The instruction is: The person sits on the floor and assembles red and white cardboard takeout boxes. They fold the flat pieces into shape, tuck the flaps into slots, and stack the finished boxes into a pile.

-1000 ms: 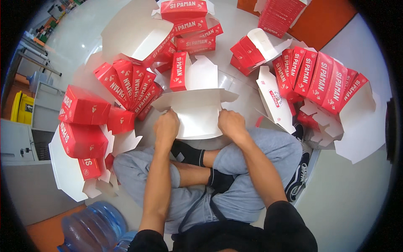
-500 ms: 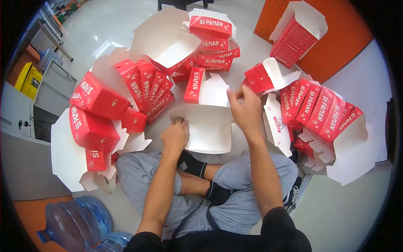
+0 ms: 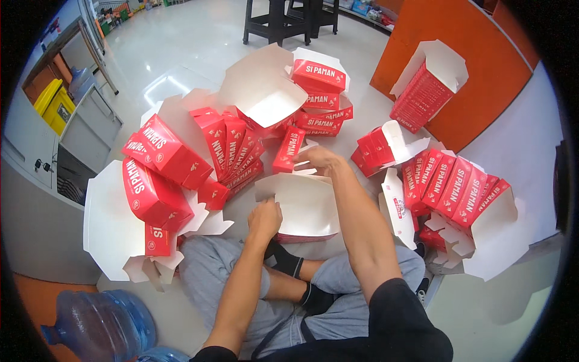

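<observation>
In front of my crossed legs stands an open paper food box [image 3: 304,208], white inside with red outer walls. My left hand [image 3: 265,218] is closed on its left edge. Just past it a red box [image 3: 289,149] leans to the right, its white lid flap partly covered by my right hand. Above that flap my right hand [image 3: 321,159] stretches its fingers leftward to the red box's side; the fingers look apart. Whether the fingertips touch the box I cannot make out.
Red boxes lie stacked at the left [image 3: 158,187] and fan out at the right [image 3: 452,187]. Behind are a large open box [image 3: 271,99], another stack [image 3: 319,96] and a tall nested stack [image 3: 425,90] by an orange panel [image 3: 446,66]. Water jugs [image 3: 99,326] lie at lower left.
My right hand has swung left and opened out over the small red box, which now leans. The open box has tilted, showing its red front. The whole view has shifted, showing more floor and stools.
</observation>
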`<state>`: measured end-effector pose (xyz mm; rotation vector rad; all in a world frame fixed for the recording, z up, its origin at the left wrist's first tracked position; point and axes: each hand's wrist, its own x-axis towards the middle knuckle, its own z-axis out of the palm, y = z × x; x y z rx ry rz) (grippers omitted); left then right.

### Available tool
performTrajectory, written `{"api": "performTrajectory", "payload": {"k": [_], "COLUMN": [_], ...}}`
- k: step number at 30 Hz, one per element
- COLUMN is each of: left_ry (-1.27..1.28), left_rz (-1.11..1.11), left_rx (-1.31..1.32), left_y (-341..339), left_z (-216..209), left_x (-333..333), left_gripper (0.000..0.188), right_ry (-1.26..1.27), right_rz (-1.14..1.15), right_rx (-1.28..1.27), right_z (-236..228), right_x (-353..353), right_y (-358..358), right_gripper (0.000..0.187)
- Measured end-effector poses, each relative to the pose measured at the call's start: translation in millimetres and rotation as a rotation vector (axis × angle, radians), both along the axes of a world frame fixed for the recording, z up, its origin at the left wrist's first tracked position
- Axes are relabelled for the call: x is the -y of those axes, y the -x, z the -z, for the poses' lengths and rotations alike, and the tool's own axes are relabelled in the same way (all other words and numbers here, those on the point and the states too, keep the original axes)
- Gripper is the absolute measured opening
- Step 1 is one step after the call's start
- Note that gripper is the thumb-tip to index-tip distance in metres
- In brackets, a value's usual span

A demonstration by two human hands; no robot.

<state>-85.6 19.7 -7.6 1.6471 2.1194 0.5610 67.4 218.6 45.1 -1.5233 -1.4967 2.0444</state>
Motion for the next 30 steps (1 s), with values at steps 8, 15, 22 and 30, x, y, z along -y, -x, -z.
{"api": "performTrajectory", "payload": {"k": [8,15,22,30], "left_ry": [0.056,0.001,-0.085,0.123], "left_rz": [0.047,-0.032,-0.048,-0.290], "left_rx": [0.036,0.047,0.838,1.228], "left_y": [-10,-2,11,19], "left_z": [0,-27,6,-19], "left_x": [-3,5,-6,-7], "left_gripper": [0.031,0.037,0.028,0.039], "right_ry": [-0.139,-0.824,-1.182,-1.198], "right_rz": [0.783,0.515,-0.624,-0.506], "right_rx": [-0.560,-0.652,-0.158,0.331], "right_z": [-22,-195,-183,-44], "right_x": [-26,123,250,242], "right_y": [-91,-100,-121,-133], "right_gripper": [0.023,0.039,0.041,0.040]}}
